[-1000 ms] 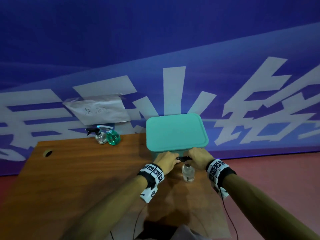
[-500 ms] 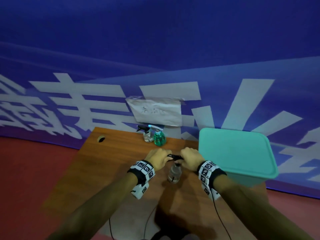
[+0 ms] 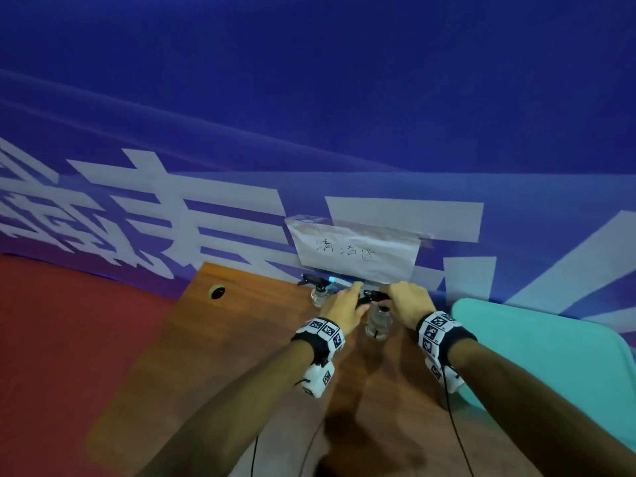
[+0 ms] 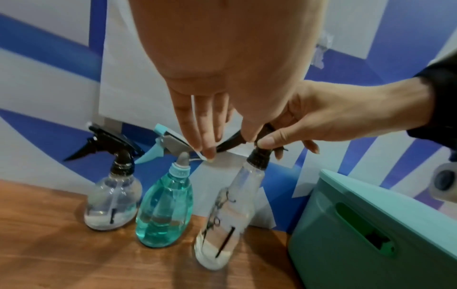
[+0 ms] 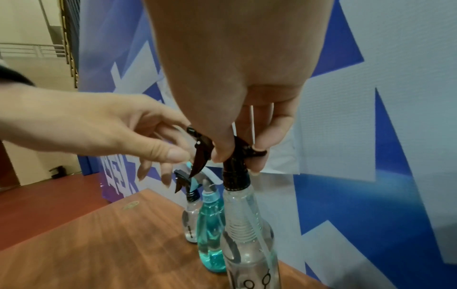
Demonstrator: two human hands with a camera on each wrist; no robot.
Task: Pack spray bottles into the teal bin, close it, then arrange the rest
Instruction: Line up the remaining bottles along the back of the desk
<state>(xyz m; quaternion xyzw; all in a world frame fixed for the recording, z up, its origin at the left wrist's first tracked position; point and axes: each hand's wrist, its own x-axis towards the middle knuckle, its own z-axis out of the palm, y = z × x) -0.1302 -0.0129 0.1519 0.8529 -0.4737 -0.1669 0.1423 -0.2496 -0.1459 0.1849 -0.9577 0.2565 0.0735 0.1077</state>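
A clear spray bottle (image 3: 378, 321) with a black trigger head hangs slightly tilted, just above or on the wooden table (image 3: 223, 356); I cannot tell if it touches. My right hand (image 3: 392, 296) grips its black head from above. My left hand (image 3: 356, 297) pinches the nozzle end between thumb and fingers. Just left of it, against the wall, stand a teal-tinted bottle (image 4: 165, 211) and a round clear bottle (image 4: 113, 201) with a black head. The teal bin (image 3: 550, 366) sits to the right with its lid on.
A handwritten paper note (image 3: 358, 251) is taped to the blue banner wall right behind the bottles. A round cable hole (image 3: 217, 291) lies near the table's far left corner. The bin's side handle slot (image 4: 366, 232) faces the bottles.
Both hands have carried the clear bottle left, away from the front of the bin, to the back of the table beside the two standing bottles. The head view has swung left.
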